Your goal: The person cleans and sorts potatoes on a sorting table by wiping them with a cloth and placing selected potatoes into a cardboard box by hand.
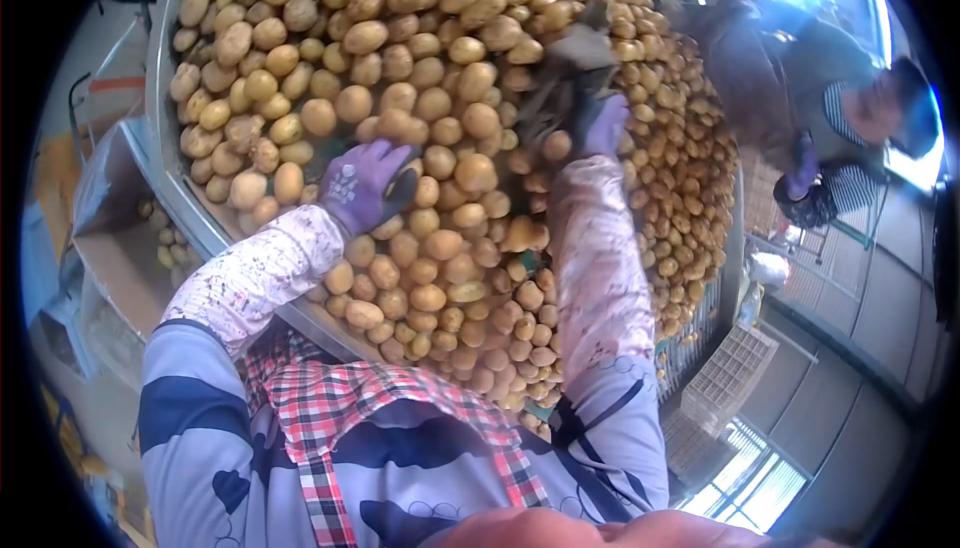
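Note:
Round yellow-brown fruits or potatoes (pixel 410 78) fill a large metal-edged table in front of me. My left hand (pixel 368 186), in a purple glove with dark fingertips, rests on the pile at the left, its fingers apart and nothing seen in them. Farther right, my right hand (pixel 600 128), also in a purple glove, reaches into the heap. Its fingers are smeared and partly hidden beside a dark, blurred shape (pixel 570 73), so what it holds cannot be made out. A single brown piece (pixel 556 146) lies close to that hand.
The table's metal rim (pixel 185 210) runs along the left. Beyond it is an open cardboard box (pixel 125 258). Another person (pixel 790 78) in a dark cap stands at the upper right, a purple-gloved hand (pixel 803 170) lowered. Plastic crates (pixel 730 363) stand at the lower right.

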`<state>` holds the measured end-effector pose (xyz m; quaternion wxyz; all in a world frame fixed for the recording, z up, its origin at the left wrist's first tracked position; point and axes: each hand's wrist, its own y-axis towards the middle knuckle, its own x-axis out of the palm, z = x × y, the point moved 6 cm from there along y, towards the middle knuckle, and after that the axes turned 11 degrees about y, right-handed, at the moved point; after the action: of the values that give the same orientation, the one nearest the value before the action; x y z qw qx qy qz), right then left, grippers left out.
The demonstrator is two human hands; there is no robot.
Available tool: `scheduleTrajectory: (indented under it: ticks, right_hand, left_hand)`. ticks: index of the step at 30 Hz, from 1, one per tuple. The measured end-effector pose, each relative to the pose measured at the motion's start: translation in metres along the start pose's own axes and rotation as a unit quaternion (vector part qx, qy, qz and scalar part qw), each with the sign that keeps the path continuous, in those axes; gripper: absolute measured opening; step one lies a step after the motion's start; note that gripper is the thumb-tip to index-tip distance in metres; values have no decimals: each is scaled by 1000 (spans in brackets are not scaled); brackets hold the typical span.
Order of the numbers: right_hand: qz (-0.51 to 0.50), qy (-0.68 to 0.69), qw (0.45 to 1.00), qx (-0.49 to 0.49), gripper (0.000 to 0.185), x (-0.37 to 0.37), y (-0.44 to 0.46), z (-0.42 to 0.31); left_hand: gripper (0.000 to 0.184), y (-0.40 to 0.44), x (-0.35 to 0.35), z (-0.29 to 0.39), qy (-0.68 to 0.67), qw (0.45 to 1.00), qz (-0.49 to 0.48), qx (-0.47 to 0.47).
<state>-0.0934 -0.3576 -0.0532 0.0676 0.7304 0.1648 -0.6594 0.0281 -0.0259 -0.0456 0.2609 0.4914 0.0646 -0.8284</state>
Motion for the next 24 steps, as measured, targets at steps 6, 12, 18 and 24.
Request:
scheduleTrajectory:
  ticks: [6,12,18,24]
  right_hand:
    - [88,54,993,-51,73,-32,-26,-52]
    - [80,-26,965,-247,47,-31,-164,-31]
    - [-78,434,878,-188,51,-77,-274,38]
    - [206,367,814,-400,63,-174,-373,51]
  left_hand:
    - [28,-6,3,-4,17,1000,25,1]
    - [35,-10,10,-5,-18,999,2,-35]
    - [58,-40,-50,55,-38,991,120,53]
    - [79,-82,-70,175,-108,957,-30,266]
